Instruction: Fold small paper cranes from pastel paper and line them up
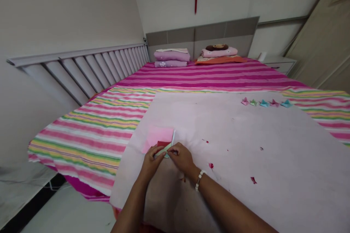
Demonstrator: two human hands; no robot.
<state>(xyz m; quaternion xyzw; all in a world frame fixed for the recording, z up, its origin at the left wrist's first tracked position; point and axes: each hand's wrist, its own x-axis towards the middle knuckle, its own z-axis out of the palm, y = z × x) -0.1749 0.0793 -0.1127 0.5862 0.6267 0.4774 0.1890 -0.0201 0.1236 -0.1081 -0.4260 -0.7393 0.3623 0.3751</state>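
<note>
Left hand (151, 160) and right hand (182, 158) are closed on the green paper (162, 150), which is pinched between thumb and fingertips of each. It is held over the left part of the sheet (287, 153). Its long axis is set aslant, running from the sheet's near left toward its far right; both ends are partly covered by fingers, so the full outline cannot be told. Just beyond it, by the sheet's left edge, pink paper (158, 136) is laid, with red paper (163, 143) between; whether the red is touched by the green cannot be told. Red scraps (211, 166) are scattered over the middle of the sheet. Five boats (264, 103) are lined up near the sheet's far right corner, well apart from the hands. Striped cloth (104, 131) is spread past the sheet's left edge, and bedding (171, 58) is stacked well beyond its far edge.
</note>
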